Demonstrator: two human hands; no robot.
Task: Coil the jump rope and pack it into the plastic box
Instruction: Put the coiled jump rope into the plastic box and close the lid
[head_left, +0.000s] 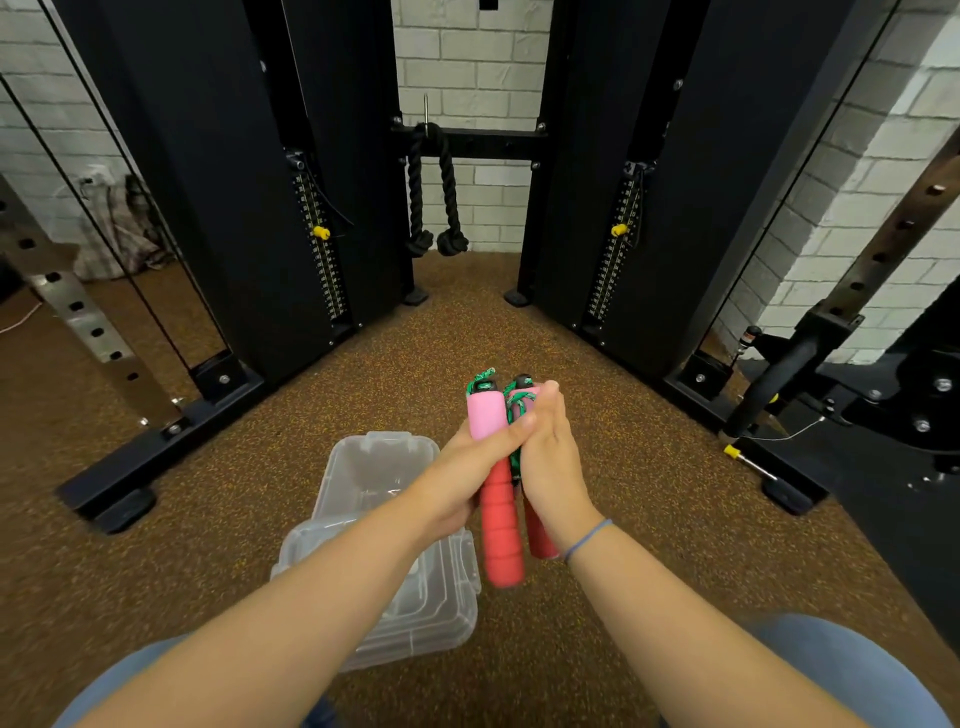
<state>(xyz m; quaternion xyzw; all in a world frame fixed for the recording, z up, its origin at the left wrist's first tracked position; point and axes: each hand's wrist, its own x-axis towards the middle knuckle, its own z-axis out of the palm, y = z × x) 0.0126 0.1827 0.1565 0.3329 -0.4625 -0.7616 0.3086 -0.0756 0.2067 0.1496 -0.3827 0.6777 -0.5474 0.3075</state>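
Note:
The jump rope (500, 509) has two foam handles, pink at the top and red below, with green cord wound between them. Both handles are held side by side, upright, above the floor. My left hand (467, 467) grips the left handle, thumb across the pink part. My right hand (550, 457) presses against the right handle and the green cord; its fingers look fairly straight. The clear plastic box (363, 467) stands open on the floor under my left forearm. Its clear lid (441, 597) lies in front of it, nearer to me.
A black cable machine with two weight stacks (322, 249) stands ahead, a black tricep rope (434, 192) hanging between them. Its base bars (156, 447) run along the brown speckled floor on both sides. A squat rack post (857, 270) is at right.

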